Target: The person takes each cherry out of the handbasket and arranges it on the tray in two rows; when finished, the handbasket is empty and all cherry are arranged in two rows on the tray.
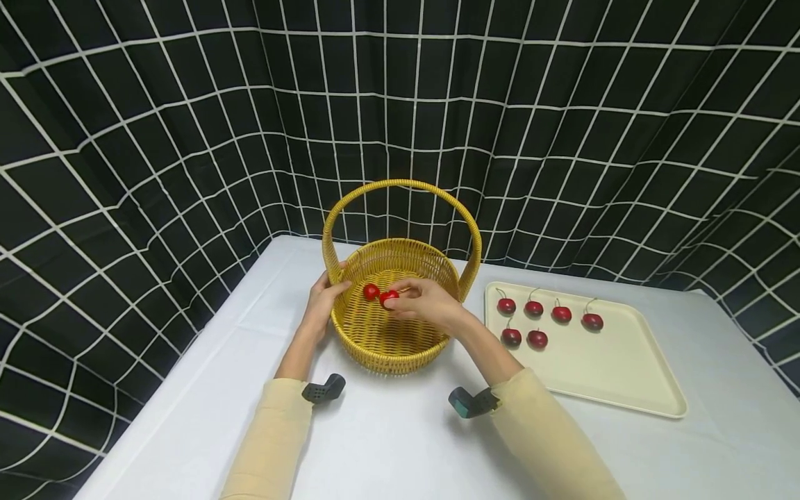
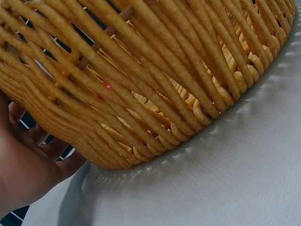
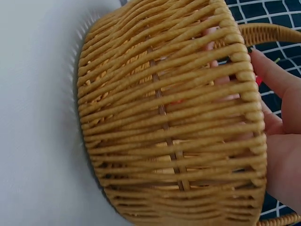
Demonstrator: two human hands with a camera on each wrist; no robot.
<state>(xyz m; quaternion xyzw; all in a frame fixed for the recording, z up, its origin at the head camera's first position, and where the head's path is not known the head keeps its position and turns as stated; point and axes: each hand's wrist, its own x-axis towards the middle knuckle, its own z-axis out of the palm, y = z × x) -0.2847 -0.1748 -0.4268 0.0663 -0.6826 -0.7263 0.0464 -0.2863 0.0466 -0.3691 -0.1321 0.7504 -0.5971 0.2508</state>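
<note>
A yellow woven basket (image 1: pixel 387 362) with a tall arched handle stands upright on the white-covered table. My left hand (image 1: pixel 320 304) grips its left side, the thumb over the rim and the fingers along the outer wall. Over the basket's inside, my right hand (image 1: pixel 430 303) pinches a red cherry (image 1: pixel 390 299) between thumb and fingertips. Another cherry (image 1: pixel 371 292) lies in the basket just left of the held one. From the right wrist, the basket's woven wall (image 3: pixel 164 108) covers much of the right hand's fingers.
To the right lies a cream tray (image 1: pixel 615 371) bearing several dark red cherries with stems, among them one cherry (image 1: pixel 537 339) near its left side. A black curtain (image 1: pixel 400 104) with a white grid hangs behind the table and along both sides.
</note>
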